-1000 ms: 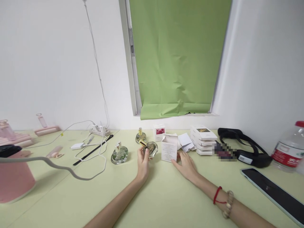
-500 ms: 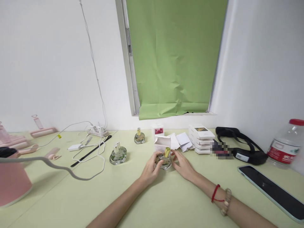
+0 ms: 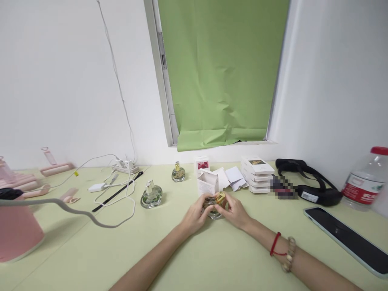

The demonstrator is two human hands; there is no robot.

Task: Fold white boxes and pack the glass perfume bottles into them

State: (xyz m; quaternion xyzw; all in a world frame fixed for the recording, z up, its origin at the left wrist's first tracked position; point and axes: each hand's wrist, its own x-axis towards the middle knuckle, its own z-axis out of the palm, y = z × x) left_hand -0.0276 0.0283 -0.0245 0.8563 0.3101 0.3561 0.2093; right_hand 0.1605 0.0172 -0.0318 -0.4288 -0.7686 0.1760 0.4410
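Note:
A clear glass perfume bottle (image 3: 215, 215) with a gold cap sits low between my hands, tilted to the right. My left hand (image 3: 196, 213) is closed around its left side, thumb across the front. From the right, my right hand (image 3: 237, 212) grips it near the cap, thumb over the front; the fingers hide much of the glass. Just behind stands an opened white carton (image 3: 207, 182), with unfolded white card (image 3: 236, 178) beside it. Two more perfume bottles stand to the left, one with a silver cap (image 3: 151, 196) and a smaller gold-capped one (image 3: 178, 173).
Stacked white boxes (image 3: 257, 174) stand behind my right hand, near a black headset strap (image 3: 318, 190). On the right are a phone (image 3: 348, 238) and a red-capped water bottle (image 3: 363, 182). Looped cables (image 3: 121, 194) and a pink container (image 3: 20, 230) occupy the left.
The perfume bottle has tipped, its gold cap now leaning to the right. My right hand has closed in on it, its thumb coming over the front.

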